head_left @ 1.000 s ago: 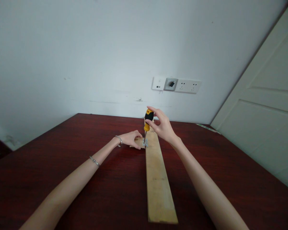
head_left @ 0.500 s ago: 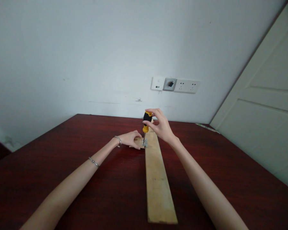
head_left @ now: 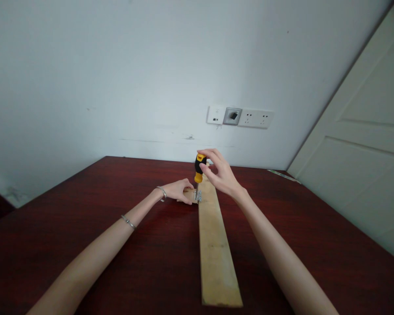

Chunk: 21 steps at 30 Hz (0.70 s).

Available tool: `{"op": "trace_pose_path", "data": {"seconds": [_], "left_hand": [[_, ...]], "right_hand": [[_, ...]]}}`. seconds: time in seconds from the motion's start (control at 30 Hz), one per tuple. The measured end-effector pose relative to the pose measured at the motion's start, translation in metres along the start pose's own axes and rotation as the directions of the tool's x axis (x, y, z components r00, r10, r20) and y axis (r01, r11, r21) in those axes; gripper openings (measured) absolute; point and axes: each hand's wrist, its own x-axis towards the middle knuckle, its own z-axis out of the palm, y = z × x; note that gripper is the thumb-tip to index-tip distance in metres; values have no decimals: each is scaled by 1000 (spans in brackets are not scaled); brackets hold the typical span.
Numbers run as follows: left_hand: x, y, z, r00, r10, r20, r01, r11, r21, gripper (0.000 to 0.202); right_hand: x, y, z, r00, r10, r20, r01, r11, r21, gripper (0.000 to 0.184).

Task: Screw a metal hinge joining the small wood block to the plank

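Observation:
A long pale wooden plank (head_left: 214, 245) lies lengthwise on the dark red table (head_left: 118, 245). A small metal hinge (head_left: 197, 196) sits at its left edge, joined to a small wooden piece (head_left: 190, 195). My right hand (head_left: 220, 174) grips the yellow-and-black handle of a screwdriver (head_left: 198, 168), held upright with its tip down on the hinge. My left hand (head_left: 179, 190) rests with fingers closed on the small wooden piece, pressing it beside the plank. Two thin bracelets circle my left forearm.
A white wall with a row of sockets (head_left: 240, 117) rises behind the table. A white door (head_left: 364, 144) stands at the right. A thin light strip (head_left: 284, 174) lies at the table's far right edge.
My right hand's fingers have shifted around the screwdriver handle, which has tilted slightly leftward. My left hand and the plank have stayed put.

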Motion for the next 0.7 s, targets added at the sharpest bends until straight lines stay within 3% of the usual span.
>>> {"op": "trace_pose_path", "data": {"seconds": [0.13, 0.3, 0.5, 0.7], "left_hand": [[0, 0, 0, 1000, 10, -2, -10, 1000, -5, 61], [-1, 2, 0, 1000, -14, -12, 14, 1000, 5, 61], [0, 1, -1, 1000, -2, 9, 2, 1000, 12, 66], [-1, 3, -1, 1000, -11, 0, 11, 1000, 9, 60]], "right_hand": [[0, 4, -2, 999, -52, 2, 52, 999, -18, 43], [1, 5, 1, 998, -29, -52, 27, 999, -34, 40], [1, 4, 0, 998, -68, -19, 68, 997, 23, 40], [1, 1, 0, 998, -3, -60, 4, 1000, 18, 37]]}}
